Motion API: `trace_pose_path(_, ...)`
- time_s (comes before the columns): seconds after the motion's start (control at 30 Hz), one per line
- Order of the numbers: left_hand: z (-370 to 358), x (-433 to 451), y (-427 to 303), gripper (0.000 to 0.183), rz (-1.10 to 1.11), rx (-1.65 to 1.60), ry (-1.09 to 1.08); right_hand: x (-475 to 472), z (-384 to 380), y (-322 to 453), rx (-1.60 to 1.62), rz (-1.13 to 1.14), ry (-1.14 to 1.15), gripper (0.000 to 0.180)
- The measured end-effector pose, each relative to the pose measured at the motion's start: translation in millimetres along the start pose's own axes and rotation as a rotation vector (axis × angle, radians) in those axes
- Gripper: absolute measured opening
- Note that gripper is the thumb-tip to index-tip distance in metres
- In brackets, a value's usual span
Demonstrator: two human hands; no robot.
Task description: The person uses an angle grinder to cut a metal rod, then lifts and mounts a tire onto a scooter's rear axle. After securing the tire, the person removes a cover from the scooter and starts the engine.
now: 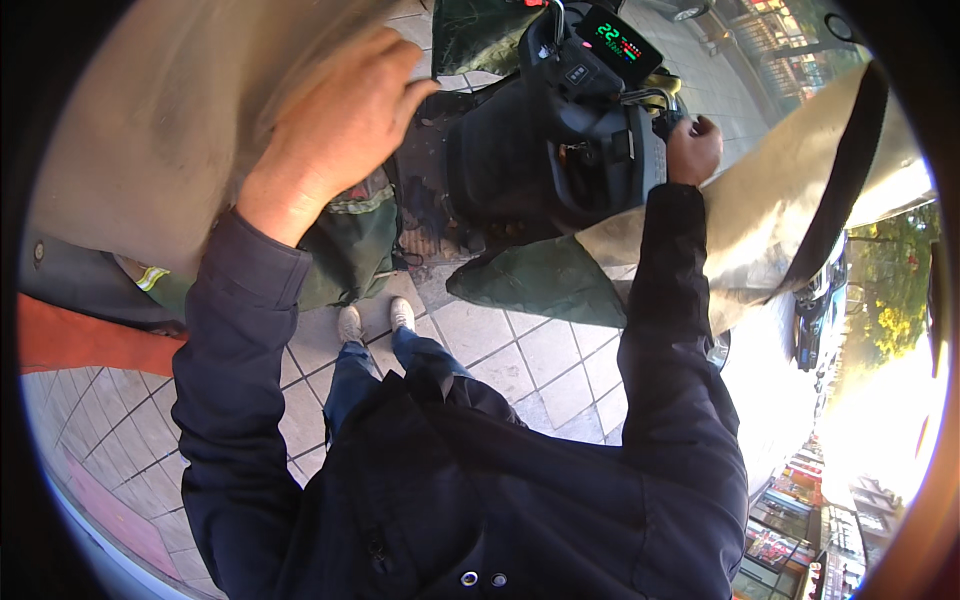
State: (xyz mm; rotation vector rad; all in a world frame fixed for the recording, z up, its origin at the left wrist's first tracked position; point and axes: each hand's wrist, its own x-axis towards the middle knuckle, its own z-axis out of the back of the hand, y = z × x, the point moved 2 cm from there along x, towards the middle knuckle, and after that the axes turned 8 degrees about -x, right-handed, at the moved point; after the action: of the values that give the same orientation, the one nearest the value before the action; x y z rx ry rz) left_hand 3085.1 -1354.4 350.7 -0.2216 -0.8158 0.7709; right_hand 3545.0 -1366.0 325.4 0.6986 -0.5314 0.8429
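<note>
My left hand is raised before a large beige sheet of fabric, fingers curled and thumb stretched out. Whether it grips that fabric is hidden by the back of the hand. Beside the right handlebar grip of an electric scooter is my right hand, its fingers bent. Another stretch of beige fabric with a black strap edge passes behind that wrist; I cannot tell if the hand holds it. The scooter's dashboard display glows with green figures.
Dark green quilted cloth hangs below the scooter's front, and more green fabric lies ahead of my shoes. Underfoot is tiled pavement. An orange panel juts in at left. Parked cars line the right side.
</note>
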Motion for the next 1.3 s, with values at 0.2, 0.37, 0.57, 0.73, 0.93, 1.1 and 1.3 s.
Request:
trace_pose_path(0.2,-24,29,10,0.032,0.150,0.309,-0.289,-5,-15,3,-0.288,0.021,0.176,0.069)
trace_pose_path(0.37,-114,93,34,0.032,0.121,0.280,-0.244,-9,-18,-14,-0.472,-0.079,0.398,0.090)
trace_pose_path(0.57,-211,163,98,0.041,0.337,0.326,-0.002,-27,-19,-6,-0.564,-0.023,0.313,0.090)
trace_pose_path(0.73,-276,209,145,0.047,0.575,0.141,0.059,-34,-12,3,-0.541,0.096,0.267,0.092)
trace_pose_path(0.93,-327,256,203,0.068,0.416,0.083,-0.018,-35,-11,16,-0.601,0.017,0.266,0.095)
trace_pose_path(1.1,-334,271,219,0.058,0.420,0.021,0.120,-33,-8,21,-0.561,-0.054,0.304,0.097)
trace_pose_path(1.3,-335,274,208,0.060,0.440,0.079,0.089,-31,-9,20,-0.538,-0.094,0.297,0.094)
